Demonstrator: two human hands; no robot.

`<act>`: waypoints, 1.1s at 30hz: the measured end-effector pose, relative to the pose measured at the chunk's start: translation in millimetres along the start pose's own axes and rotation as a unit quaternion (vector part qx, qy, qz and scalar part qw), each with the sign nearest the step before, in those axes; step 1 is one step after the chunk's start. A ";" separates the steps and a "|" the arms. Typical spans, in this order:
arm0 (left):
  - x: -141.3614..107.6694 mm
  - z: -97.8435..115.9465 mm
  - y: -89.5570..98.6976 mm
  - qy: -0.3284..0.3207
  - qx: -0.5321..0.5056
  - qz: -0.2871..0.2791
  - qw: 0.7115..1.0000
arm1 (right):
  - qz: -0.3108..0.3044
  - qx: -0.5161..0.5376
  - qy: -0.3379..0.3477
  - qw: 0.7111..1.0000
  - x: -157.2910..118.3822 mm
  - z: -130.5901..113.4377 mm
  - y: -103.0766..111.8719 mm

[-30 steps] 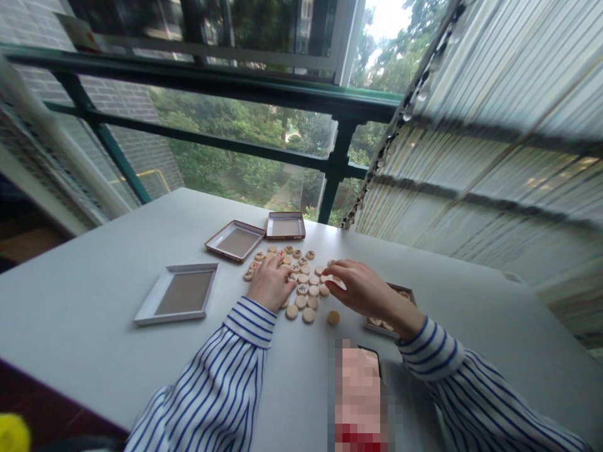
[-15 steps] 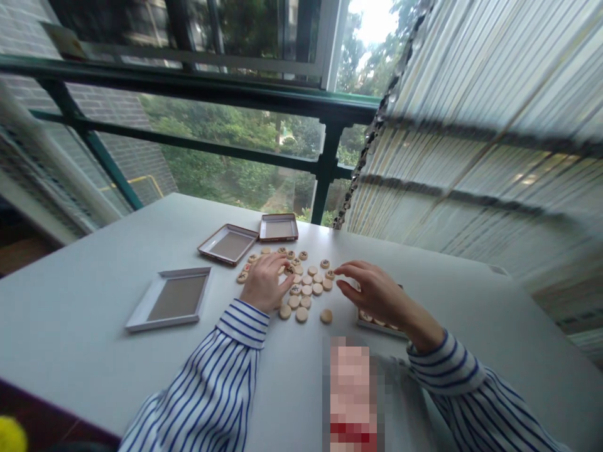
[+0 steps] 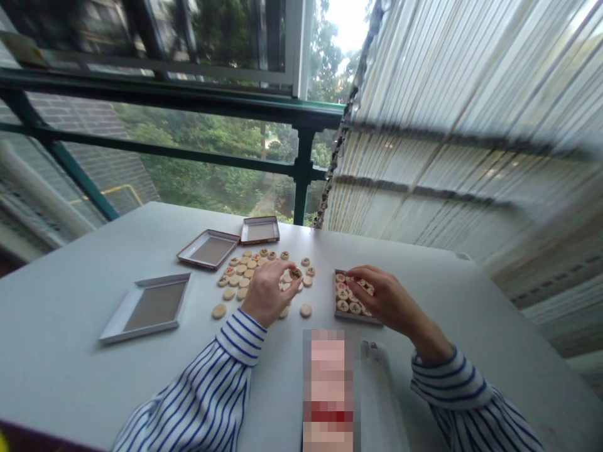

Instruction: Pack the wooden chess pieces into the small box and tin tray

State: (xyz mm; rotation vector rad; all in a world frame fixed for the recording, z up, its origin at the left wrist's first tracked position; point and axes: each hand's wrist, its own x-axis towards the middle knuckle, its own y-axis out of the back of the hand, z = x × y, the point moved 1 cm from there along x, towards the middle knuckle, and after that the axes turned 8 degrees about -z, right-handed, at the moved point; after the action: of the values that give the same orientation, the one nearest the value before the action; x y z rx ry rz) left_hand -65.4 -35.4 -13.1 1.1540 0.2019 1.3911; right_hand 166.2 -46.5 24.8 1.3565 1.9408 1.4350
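Note:
Between the thumb and fingers of my left hand [image 3: 271,290] is a round wooden chess piece [image 3: 295,274], its dark character showing. It is held above many loose wooden pieces [image 3: 228,293] spread on the white table, some face up with red or black characters, others blank side up. My right hand [image 3: 389,300] is over a small box [image 3: 358,319] in which pieces lie in rows, red characters at the back and black ones nearer. Its thumb and fingers are apart, with nothing visible between them, and it hides the box's right part.
On the white table [image 3: 61,301], a white open tray [image 3: 157,304] lies at the left. Two brown-edged trays [image 3: 210,248] [image 3: 260,230] stand behind the pieces. A clear plastic bag [image 3: 384,389] and a pixelated patch are at the near edge. A window railing and curtain rise beyond.
The view has swung to the right. My left hand has lifted a piece and moved right over the others. My right hand has gone from the loose pieces to above the box.

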 end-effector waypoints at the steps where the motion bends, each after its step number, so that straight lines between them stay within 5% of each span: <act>1: 0.5 4.6 -1.3 -0.003 -0.006 -0.005 1.000 | 0.008 0.006 -0.008 1.000 -3.6 1.3 1.3; 14: 14.4 57.5 -36.3 -0.065 -0.063 -0.040 0.995 | 0.119 0.078 -0.069 0.987 -44.1 13.3 -9.9; 19: 8.9 62.5 -56.5 -0.083 -0.089 -0.041 0.992 | 0.148 0.130 -0.102 0.975 -54.0 15.9 -16.5; 33: -6.3 63.2 -70.2 -0.163 -0.079 -0.015 0.983 | 0.083 0.295 -0.110 0.946 -56.3 13.1 -38.6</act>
State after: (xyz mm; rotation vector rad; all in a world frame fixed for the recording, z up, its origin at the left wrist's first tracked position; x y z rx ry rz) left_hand 23.9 -56.6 -36.3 1.2210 -0.1228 1.1505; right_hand 184.0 -88.3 -27.8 1.8769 2.2349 0.7270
